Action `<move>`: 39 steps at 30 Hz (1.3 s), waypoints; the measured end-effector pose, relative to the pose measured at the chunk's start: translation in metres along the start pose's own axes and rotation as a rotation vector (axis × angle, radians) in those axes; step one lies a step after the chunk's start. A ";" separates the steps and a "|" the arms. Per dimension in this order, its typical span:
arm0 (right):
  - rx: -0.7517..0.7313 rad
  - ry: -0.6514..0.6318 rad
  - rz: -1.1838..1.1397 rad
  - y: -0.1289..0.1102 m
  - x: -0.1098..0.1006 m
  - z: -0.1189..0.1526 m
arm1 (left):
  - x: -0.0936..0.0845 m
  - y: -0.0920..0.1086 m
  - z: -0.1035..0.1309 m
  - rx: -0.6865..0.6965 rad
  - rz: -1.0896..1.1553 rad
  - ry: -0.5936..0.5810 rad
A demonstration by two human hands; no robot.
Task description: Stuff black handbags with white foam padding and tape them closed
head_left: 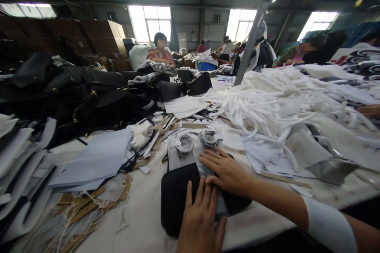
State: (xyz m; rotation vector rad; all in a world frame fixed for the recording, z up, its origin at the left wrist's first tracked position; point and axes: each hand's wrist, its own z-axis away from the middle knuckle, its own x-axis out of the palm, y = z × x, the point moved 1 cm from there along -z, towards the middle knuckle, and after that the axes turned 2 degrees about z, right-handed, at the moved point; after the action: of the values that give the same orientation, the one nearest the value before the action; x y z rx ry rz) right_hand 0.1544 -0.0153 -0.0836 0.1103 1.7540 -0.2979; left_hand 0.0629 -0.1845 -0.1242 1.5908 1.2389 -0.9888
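Two hands are lying flat and close together, fingers extended, neither clamping anything. The left hand (199,217) is pressing on the black bag (175,193), its fingertips reaching the grey strip (222,202) that is running across it. The right hand (227,169) is resting on the strip's far part. The bag is lying near the front edge of the table (142,213), and two coils (185,143) are sitting just beyond it. Paper sheets (92,162) are lying to the left, white strips (255,106) heaping up to the right.

The hands (199,216) partly hide the black piece (177,193), and distant co-workers (227,49) look blurred.
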 end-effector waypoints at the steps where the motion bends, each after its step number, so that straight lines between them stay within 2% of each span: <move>1: 0.011 -0.005 -0.008 0.003 0.001 -0.005 | -0.002 0.001 0.000 -0.011 0.000 -0.015; 5: 0.070 0.027 -0.015 0.007 -0.010 -0.019 | -0.010 0.005 -0.002 -0.027 -0.015 -0.034; 10: 0.034 0.121 -0.044 -0.008 -0.006 -0.001 | -0.011 0.007 -0.001 -0.043 0.013 -0.061; 13: 0.018 0.115 -0.097 -0.005 0.000 -0.001 | -0.013 0.008 -0.002 -0.062 0.040 -0.082; 15: 0.035 0.157 -0.128 0.001 -0.002 -0.002 | -0.016 0.008 -0.002 -0.058 0.056 -0.073; 17: 0.106 0.268 -0.167 0.007 -0.008 0.007 | -0.022 0.006 0.000 -0.044 0.092 -0.057; 20: 0.377 0.475 -0.293 0.013 -0.009 0.046 | -0.031 -0.002 0.005 -0.055 0.208 -0.005; 22: 0.583 0.452 -0.477 0.015 -0.002 0.079 | -0.037 -0.012 0.010 -0.160 0.279 0.136; 25: 0.747 0.281 -0.817 0.015 0.011 0.113 | -0.041 -0.033 0.016 -0.464 0.332 0.394; 26: 0.767 0.243 -0.906 0.015 0.014 0.119 | -0.040 -0.040 0.017 -0.584 0.391 0.433; 28: 0.806 0.229 -1.029 0.012 0.015 0.121 | -0.037 -0.054 0.018 -0.797 0.564 0.434; 30: 0.851 0.241 -1.144 0.006 0.012 0.116 | -0.036 -0.064 0.016 -0.927 0.714 0.404; 35: 0.777 0.141 -1.562 -0.015 0.002 0.096 | -0.042 -0.074 0.012 -0.986 0.935 0.380; 37: 0.818 0.162 -1.602 -0.020 0.001 0.089 | -0.045 -0.074 0.011 -0.964 1.036 0.376; 39: 0.889 0.237 -1.587 -0.022 -0.001 0.083 | -0.046 -0.071 0.010 -0.946 1.129 0.379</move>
State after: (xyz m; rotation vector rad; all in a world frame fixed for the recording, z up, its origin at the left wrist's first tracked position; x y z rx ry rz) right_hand 0.2280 -0.0582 -0.0938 -0.6762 1.4373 -2.2418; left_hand -0.0165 -0.1980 -0.0950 1.3324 0.6180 0.5711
